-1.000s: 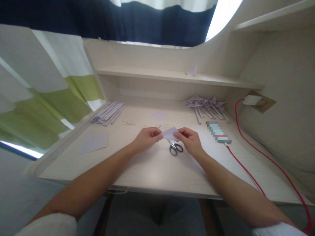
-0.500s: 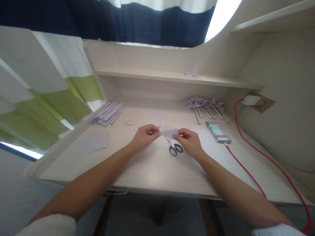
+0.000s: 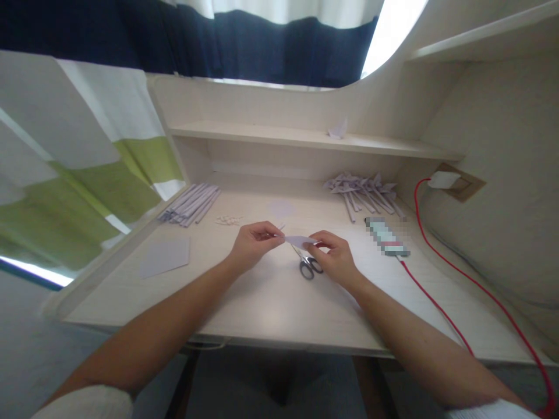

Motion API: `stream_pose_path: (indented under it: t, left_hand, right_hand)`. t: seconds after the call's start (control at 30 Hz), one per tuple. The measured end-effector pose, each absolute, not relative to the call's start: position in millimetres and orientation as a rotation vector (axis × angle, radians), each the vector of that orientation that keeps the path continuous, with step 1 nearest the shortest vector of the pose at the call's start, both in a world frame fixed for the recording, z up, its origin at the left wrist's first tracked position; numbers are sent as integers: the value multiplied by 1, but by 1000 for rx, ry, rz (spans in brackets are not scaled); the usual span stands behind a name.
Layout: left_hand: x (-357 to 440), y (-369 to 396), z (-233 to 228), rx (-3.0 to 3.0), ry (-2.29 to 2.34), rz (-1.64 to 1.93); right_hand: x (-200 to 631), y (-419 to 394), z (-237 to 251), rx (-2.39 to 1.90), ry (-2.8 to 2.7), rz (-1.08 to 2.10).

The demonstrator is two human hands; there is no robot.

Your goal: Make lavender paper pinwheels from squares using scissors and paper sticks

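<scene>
A small folded piece of pale lilac paper [image 3: 299,240] is stretched between my two hands over the middle of the desk. My left hand [image 3: 257,244] pinches its left corner with thumb and fingertips. At the other end, my right hand [image 3: 334,256] grips the right part, its thumb below and fingers behind. Below the paper lies a pair of scissors [image 3: 311,266] with dark handles, partly hidden by my right hand. A thin pale stick-like item [image 3: 282,226] shows just behind the paper; its kind is unclear.
Rolled paper sticks [image 3: 194,203] lie at the left, above paper sheets [image 3: 166,257]. Small pale pieces [image 3: 228,220] lie nearby. Paper pinwheels on sticks [image 3: 362,189] are heaped back right, near a phone [image 3: 386,236] on a red cable [image 3: 432,305]. A folded paper figure [image 3: 337,130] stands on the shelf.
The paper's right part has tilted and now looks narrower. My right hand's fingers have shifted slightly left over it, while my left hand keeps its pinch.
</scene>
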State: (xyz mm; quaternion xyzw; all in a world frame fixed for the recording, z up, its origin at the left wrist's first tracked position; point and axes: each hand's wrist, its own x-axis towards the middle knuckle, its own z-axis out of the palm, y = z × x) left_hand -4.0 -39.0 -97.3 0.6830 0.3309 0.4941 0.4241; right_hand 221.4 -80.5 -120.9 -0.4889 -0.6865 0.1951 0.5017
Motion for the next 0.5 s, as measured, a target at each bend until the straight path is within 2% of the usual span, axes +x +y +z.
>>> stream_pose_path:
  t: [0.3, 0.5]
  left_hand:
    - [-8, -39, -95, 1695, 708, 1278]
    - [-6, -39, -94, 1733, 863, 1262]
  right_hand:
    - [220, -83, -116, -1205, -1646, 606]
    - [216, -87, -116, -1210, -1560, 917]
